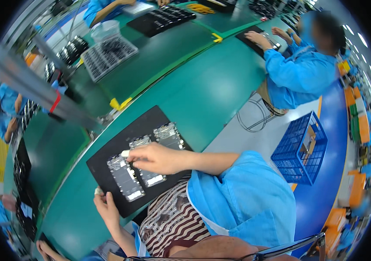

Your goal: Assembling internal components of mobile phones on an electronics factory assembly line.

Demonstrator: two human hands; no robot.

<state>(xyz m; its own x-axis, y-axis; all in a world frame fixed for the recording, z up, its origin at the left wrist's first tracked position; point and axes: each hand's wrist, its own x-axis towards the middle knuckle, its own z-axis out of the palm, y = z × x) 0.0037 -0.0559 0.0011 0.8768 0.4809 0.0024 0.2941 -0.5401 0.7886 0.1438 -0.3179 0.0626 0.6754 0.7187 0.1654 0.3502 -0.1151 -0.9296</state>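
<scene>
A black mat (150,119) lies tilted on the green bench, bearing three long dark circuit boards with silver parts. My right hand (157,158) reaches over the middle board (152,179), covering part of it. Its fingers are drawn together, a white finger cot on one tip close to the top of the left board (126,179); whatever they pinch is too small to make out. The third board (169,135) lies beyond, to the right. Beside the mat's left edge, my left hand (107,211) has thumb and forefinger apart, with a pale cot on one fingertip and nothing visible between them.
A metal post (48,85) stands at the bench's far-left edge. Across the divide sits a clear compartment tray (109,56) of small parts. To the right are a blue plastic crate (298,150) and a co-worker (303,65) at another black mat. Yellow tape (120,103) marks the divide.
</scene>
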